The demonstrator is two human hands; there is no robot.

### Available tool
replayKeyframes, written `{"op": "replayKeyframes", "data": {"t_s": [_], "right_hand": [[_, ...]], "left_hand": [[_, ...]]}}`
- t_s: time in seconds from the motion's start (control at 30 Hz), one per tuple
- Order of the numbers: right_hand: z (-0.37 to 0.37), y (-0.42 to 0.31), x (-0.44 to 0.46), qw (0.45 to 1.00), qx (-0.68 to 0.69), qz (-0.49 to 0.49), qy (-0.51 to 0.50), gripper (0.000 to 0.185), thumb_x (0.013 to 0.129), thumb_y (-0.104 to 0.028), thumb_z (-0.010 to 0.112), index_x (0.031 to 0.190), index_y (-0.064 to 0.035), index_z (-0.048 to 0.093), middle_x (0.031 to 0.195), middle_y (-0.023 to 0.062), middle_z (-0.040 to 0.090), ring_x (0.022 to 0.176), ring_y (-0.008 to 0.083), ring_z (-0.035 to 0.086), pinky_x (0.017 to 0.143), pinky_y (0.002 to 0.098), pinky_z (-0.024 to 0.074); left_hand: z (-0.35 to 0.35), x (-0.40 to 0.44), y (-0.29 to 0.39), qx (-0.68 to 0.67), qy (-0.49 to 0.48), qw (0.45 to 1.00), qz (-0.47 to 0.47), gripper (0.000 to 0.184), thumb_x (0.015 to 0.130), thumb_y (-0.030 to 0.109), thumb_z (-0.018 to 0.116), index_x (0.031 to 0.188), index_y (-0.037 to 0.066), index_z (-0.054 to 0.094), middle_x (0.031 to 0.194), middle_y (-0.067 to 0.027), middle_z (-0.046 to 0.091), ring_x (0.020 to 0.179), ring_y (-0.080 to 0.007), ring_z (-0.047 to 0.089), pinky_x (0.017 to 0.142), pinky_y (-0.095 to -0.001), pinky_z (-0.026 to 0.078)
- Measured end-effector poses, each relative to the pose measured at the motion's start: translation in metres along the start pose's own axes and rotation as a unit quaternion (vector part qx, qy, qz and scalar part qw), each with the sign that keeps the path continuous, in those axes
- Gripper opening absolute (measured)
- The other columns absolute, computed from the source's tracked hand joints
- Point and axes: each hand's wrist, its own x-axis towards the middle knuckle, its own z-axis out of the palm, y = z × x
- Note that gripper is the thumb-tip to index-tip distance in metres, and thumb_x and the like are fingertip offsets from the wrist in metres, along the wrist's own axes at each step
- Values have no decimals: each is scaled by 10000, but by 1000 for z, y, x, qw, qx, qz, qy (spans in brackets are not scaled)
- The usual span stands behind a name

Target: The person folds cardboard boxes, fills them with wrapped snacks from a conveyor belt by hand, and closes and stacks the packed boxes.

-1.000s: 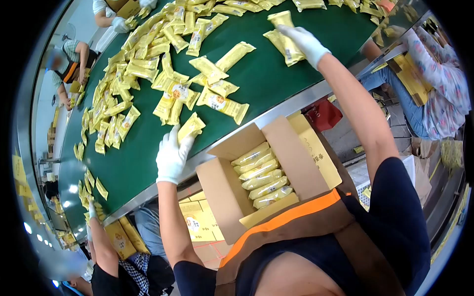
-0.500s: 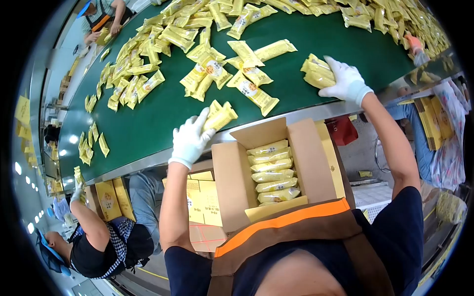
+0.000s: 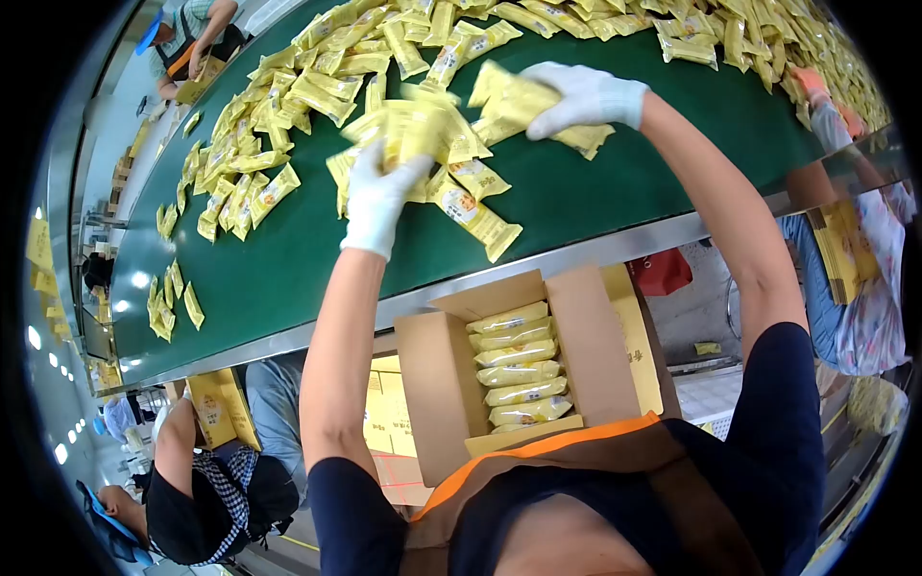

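My left hand (image 3: pixel 377 197), in a white glove, is closed around yellow snack packets (image 3: pixel 415 130) above the pile on the green belt (image 3: pixel 634 187); motion blurs them. In my right hand (image 3: pixel 581 99), also gloved, are more yellow packets (image 3: pixel 514 101), gripped over the belt to the right of that pile. One loose packet (image 3: pixel 477 213) lies with its printed face up just below my left hand. Nearer my body stands an open cardboard box (image 3: pixel 437 379), where several packets (image 3: pixel 521 372) sit in a row, one behind another.
A metal rail (image 3: pixel 663 235) edges the belt. Heaped packets (image 3: pixel 327 91) cover its far side. Co-workers stand at the left (image 3: pixel 216 499) and far left (image 3: pixel 192 38); another person's gloved hand (image 3: pixel 816 91) reaches in at right. A red bag (image 3: pixel 663 273) is below the rail.
Both hands have moved farther over the belt with their packets, my right one also to the left. They are now closer together, and my left hand has reached the middle pile.
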Motion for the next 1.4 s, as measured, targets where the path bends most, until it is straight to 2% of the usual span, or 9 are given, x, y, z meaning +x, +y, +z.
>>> {"op": "replayKeyframes", "data": {"t_s": [0.17, 0.4, 0.5, 0.63, 0.77, 0.93, 1.03, 1.27, 1.4], "right_hand": [[21, 8, 45, 977, 138, 27, -162, 749, 687, -566, 761, 1233, -93, 561, 1141, 141, 663, 1020, 295, 653, 874, 377, 508], [29, -12, -31, 991, -102, -45, -67, 783, 630, -587, 754, 1204, -79, 592, 1141, 165, 584, 1107, 339, 565, 954, 393, 473], [44, 0, -44, 986, -95, -130, 34, 772, 602, -520, 779, 1160, -23, 586, 1177, 197, 582, 1119, 343, 575, 933, 408, 485], [33, -28, -41, 986, -120, -21, -117, 807, 590, -525, 784, 1160, 7, 577, 1154, 215, 604, 1041, 377, 617, 912, 415, 501], [14, -22, -69, 982, -180, 39, -35, 778, 575, -485, 797, 1153, -14, 575, 1116, 204, 606, 1008, 376, 610, 910, 421, 487], [41, 48, -124, 950, -266, 123, 104, 792, 595, -436, 785, 1240, -72, 506, 1216, 145, 527, 1126, 349, 531, 970, 434, 434], [43, 47, -123, 955, -244, 126, 108, 785, 600, -440, 783, 1242, -82, 508, 1220, 139, 522, 1123, 349, 532, 965, 427, 438], [50, 51, -123, 949, -259, 105, 144, 760, 606, -457, 774, 1219, -79, 533, 1173, 137, 548, 1089, 332, 556, 946, 426, 455], [53, 53, -126, 951, -245, 98, 159, 751, 602, -444, 775, 1214, -78, 539, 1177, 131, 546, 1092, 328, 554, 961, 425, 443]], "left_hand": [[-1, 39, -23, 65, -91, 994, -1, 817, 700, 330, 845, 1363, -25, 526, 1251, -149, 631, 1123, -212, 603, 1014, -287, 430], [-7, 35, 16, 70, -326, 943, 8, 775, 729, 261, 827, 1387, -4, 513, 1196, -107, 649, 1098, -177, 588, 972, -266, 436], [-2, 44, 17, 83, -342, 936, -25, 753, 752, 240, 798, 1401, 5, 498, 1262, -100, 609, 1151, -173, 552, 1020, -282, 407], [2, 57, -4, 115, -341, 933, 9, 855, 708, 364, 834, 1402, -5, 497, 1297, -151, 601, 1186, -241, 562, 1016, -297, 418], [-35, 16, 16, 199, -220, 951, 92, 762, 662, 380, 831, 1307, 54, 591, 1207, -162, 631, 1116, -316, 600, 984, -335, 450], [-89, -80, 10, 595, -186, 781, 27, 568, 622, 389, 808, 1131, 182, 661, 1241, -166, 604, 1073, -322, 624, 875, -454, 475], [-100, -98, -47, 483, -98, 856, 158, 743, 640, 370, 799, 1321, 197, 559, 1320, -218, 558, 1072, -372, 609, 917, -457, 484], [-83, -95, -20, 392, -116, 912, 40, 1053, 604, 371, 783, 1507, 87, 322, 1261, -228, 596, 1119, -369, 599, 897, -413, 520], [-90, -35, 18, 292, -136, 938, 125, 1035, 604, 427, 768, 1482, 49, 370, 1360, -184, 574, 1255, -300, 558, 1111, -445, 308]]}}
